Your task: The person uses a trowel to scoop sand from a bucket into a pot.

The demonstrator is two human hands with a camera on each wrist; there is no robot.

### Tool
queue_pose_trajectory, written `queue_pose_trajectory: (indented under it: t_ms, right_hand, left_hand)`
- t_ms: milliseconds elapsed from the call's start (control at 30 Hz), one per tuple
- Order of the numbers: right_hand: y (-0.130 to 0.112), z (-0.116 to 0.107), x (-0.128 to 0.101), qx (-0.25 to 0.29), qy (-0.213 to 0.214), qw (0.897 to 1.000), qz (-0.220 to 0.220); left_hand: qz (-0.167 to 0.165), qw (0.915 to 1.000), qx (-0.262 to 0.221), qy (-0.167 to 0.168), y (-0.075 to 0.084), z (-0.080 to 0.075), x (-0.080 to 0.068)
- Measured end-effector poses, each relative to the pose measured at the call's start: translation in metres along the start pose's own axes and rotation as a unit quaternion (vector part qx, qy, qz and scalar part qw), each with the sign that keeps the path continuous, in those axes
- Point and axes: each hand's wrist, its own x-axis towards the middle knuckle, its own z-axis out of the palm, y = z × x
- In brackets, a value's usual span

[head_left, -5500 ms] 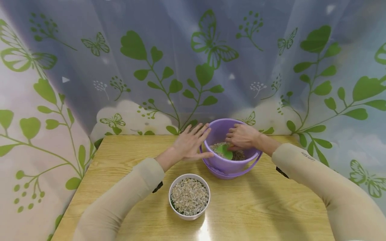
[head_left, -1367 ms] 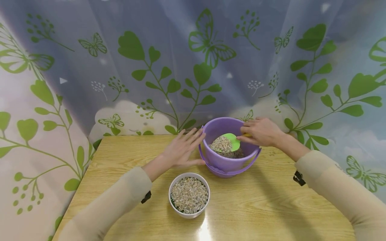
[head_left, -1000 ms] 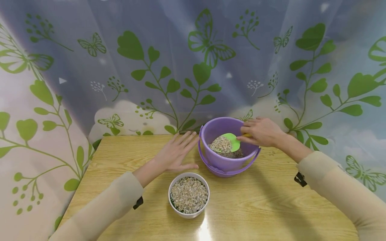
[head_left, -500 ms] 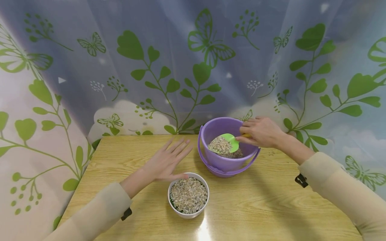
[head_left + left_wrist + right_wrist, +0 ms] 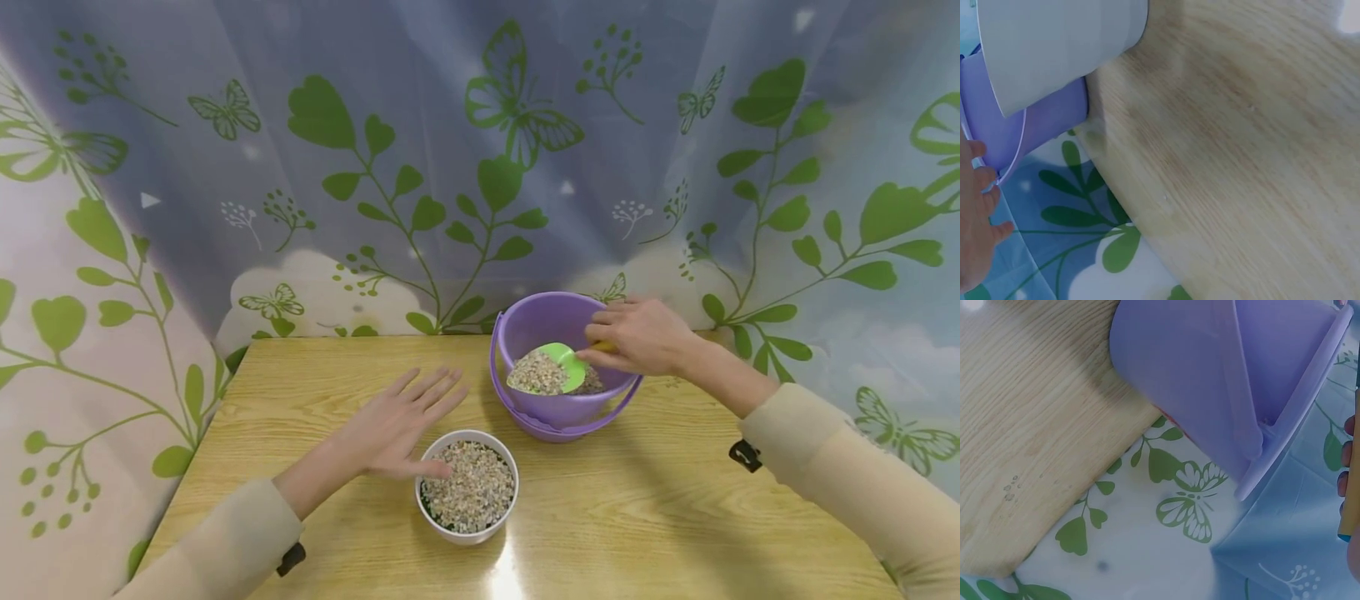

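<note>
My right hand (image 5: 645, 337) grips the yellow handle (image 5: 1352, 475) of a toy shovel with a green blade (image 5: 573, 371). Pale gravel (image 5: 538, 375) is heaped on the blade, held over the near left rim of a purple bucket (image 5: 543, 317). More gravel shows inside the bucket. My left hand (image 5: 390, 425) is spread palm down and holds nothing. Its thumb reaches over the left rim of a white bowl (image 5: 468, 539) filled with gravel; whether it touches cannot be told. In the left wrist view the bowl's side (image 5: 1066, 44) stands before the bucket (image 5: 1054, 112).
Bowl and bucket stand on a wooden table (image 5: 675, 500), the bucket near its back edge. The bucket's carrying handle (image 5: 611, 421) hangs down in front. A curtain (image 5: 420, 125) printed with leaves and butterflies hangs directly behind the table and along its sides.
My left hand has left the bucket's side and moved left and nearer, toward the bowl. The shovel has come up loaded with gravel and just shifted slightly left and nearer.
</note>
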Motion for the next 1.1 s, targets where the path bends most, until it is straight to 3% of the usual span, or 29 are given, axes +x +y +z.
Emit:
queue_pose_trajectory:
  t_ms: [633,1100]
  right_hand:
    - [-0.021,0.006,0.015,0.000,0.020,0.999,-0.033]
    - [-0.040,0.013,0.029,-0.022,0.028,0.997,-0.062]
  left_hand:
    - [0.019,0.9993,-0.026,0.018,0.007,0.018,-0.026]
    - [0.014,0.9995,-0.002,0.030,0.014,0.028,-0.038]
